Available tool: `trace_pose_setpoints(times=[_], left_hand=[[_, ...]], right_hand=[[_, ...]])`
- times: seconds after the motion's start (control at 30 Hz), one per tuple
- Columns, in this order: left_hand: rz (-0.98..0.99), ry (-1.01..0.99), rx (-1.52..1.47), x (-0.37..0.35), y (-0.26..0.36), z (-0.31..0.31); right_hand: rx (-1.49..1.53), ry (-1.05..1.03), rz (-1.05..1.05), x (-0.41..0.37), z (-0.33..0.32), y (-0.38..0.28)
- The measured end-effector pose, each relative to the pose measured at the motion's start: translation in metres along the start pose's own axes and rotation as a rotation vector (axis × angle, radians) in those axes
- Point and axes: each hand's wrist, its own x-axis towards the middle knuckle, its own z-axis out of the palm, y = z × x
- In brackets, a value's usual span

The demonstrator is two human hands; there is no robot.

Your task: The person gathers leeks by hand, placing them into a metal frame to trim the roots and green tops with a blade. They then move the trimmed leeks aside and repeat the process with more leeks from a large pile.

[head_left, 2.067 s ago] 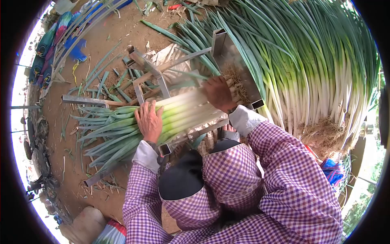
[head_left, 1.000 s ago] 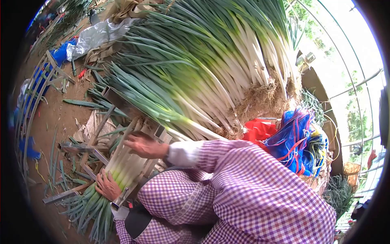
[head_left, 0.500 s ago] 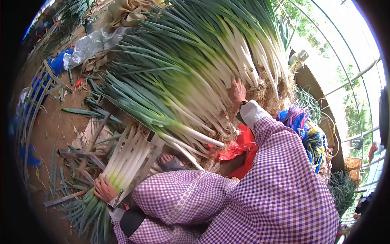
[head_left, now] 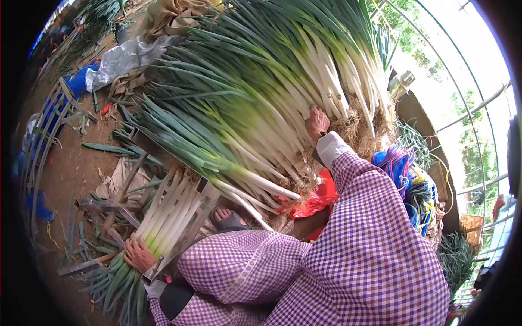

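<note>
A bunch of long green onions (head_left: 173, 209) lies slanted in a metal frame (head_left: 191, 223) at the lower left, roots toward the pile and leaves toward me. My left hand (head_left: 140, 254) rests across this bunch where white turns to green, its fingers spread over the stems. Ahead spreads a big pile of green onions (head_left: 255, 119), leaves to the upper left and roots to the right. Deep among their white stems, near the roots, my right hand (head_left: 317, 125) has its fingers bent around a stem; its fingertips are partly hidden.
Red plastic (head_left: 321, 198) lies beneath the root ends. Bundled blue and yellow cords (head_left: 418, 198) hang right of my right arm. My sandalled foot (head_left: 228, 218) stands between frame and pile. A silver sheet (head_left: 128, 60) and loose leaves cover the soil at left.
My right hand has shifted very slightly left among the stems, its sleeve following. My left hand and the bunch in the frame have hardly moved.
</note>
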Motion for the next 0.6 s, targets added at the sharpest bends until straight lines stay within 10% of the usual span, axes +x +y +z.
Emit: trace_pose_setpoints(times=[0.4, 0.6], left_hand=[[-0.017, -0.011, 0.0, -0.001, -0.002, -0.003], [-0.01, 0.003, 0.017, 0.002, -0.001, 0.001]], right_hand=[[0.013, -0.217, -0.147, 0.013, -0.019, -0.009], [0.876, -0.715, -0.096, -0.086, -0.138, -0.092]])
